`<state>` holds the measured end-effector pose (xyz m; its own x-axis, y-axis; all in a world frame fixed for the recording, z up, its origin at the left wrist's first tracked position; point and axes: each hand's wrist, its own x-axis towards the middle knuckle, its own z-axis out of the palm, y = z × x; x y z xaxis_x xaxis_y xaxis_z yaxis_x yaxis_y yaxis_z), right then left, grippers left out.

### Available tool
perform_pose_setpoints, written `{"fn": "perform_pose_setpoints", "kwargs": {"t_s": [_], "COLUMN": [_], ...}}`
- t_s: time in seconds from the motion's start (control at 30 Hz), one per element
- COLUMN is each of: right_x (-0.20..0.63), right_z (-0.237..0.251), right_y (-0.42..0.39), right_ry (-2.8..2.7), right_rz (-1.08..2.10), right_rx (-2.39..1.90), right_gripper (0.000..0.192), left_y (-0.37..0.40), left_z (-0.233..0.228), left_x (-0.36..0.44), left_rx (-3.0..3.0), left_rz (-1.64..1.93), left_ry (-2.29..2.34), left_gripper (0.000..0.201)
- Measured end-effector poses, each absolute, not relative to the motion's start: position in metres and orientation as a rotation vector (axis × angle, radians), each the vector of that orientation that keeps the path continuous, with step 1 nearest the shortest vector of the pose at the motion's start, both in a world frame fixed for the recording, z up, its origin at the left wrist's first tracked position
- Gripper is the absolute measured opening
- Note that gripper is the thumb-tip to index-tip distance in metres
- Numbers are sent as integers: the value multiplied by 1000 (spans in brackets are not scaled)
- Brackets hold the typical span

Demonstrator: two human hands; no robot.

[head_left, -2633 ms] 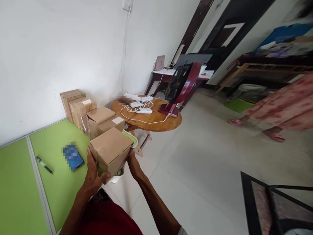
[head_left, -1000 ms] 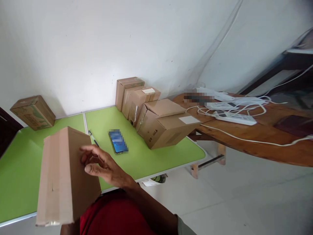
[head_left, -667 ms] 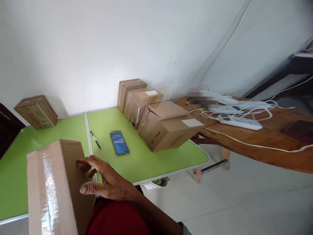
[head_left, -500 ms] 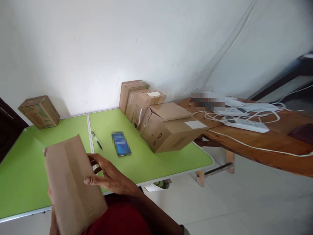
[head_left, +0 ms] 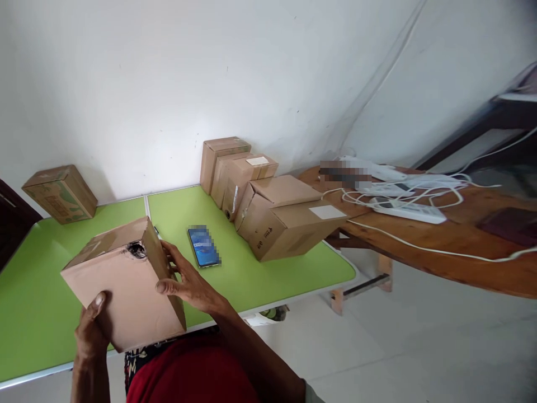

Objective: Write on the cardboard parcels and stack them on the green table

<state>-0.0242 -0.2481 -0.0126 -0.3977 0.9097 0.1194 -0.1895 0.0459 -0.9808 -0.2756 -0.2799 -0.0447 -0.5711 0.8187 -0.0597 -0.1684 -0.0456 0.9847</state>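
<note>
Gripping a brown cardboard box (head_left: pixel 121 285) between both hands, the person holds it tilted above the near edge of the green surface (head_left: pixel 260 268); the left hand (head_left: pixel 90 330) clasps the box's lower corner at 7 o'clock, thumb laid on the broad face, while the right hand (head_left: pixel 188 280) presses flat against the side at 3 o'clock, fingers spread; a small torn hole (head_left: pixel 136 250) shows near the top edge of the box.

From the held box, a phone (head_left: pixel 203 246) with its screen blurred lies at 2 o'clock on the surface, just beyond the right hand; a stack of cardboard boxes (head_left: pixel 268 207) sits farther off at 2 o'clock, running back to the white wall (head_left: pixel 168 84); a single printed box (head_left: pixel 61 193) rests at 11 o'clock against the same wall; a round wooden table (head_left: pixel 440 240) stands at 3 o'clock, well apart, bearing white power strips (head_left: pixel 406 210) and tangled white cables (head_left: pixel 419 187); nothing lies between the hands and the box they hold.

A pen (head_left: pixel 155 229) is almost wholly hidden behind the box's upper corner; the left hand's fingers are out of sight beneath the box; a blurred patch covers something on the wooden table's far side; the person's red garment (head_left: pixel 197 375) is cut off by the lower edge.
</note>
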Motion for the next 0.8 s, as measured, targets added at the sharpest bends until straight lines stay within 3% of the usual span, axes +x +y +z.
{"fn": "perform_pose_setpoints", "kwargs": {"t_s": [0.2,0.3,0.37,0.6,0.8], "right_x": [-32,-42,-49,-54,-44], "right_z": [-24,-42,-53,-64,-48], "right_y": [-242,-234,-230,-219,-208], "right_ry": [-1438,-1408,-1361,-1331,-1212], "right_rz": [1450,1466,1496,1367,1280], "right_rx": [-869,-913,-887,-885,-808], "right_gripper": [132,129,128,135,90], "left_y": [-274,-262,-254,-233,-227], "left_z": [-26,-9,2,13,2], "left_x": [-268,-268,-267,-246,-223], "left_rx": [901,1175,1328,1822,1957], "left_rz": [1634,1701,1691,1701,1809], "left_ry": [1520,1637,1772,1972,1852], "left_gripper": [102,121,120,73,56]}}
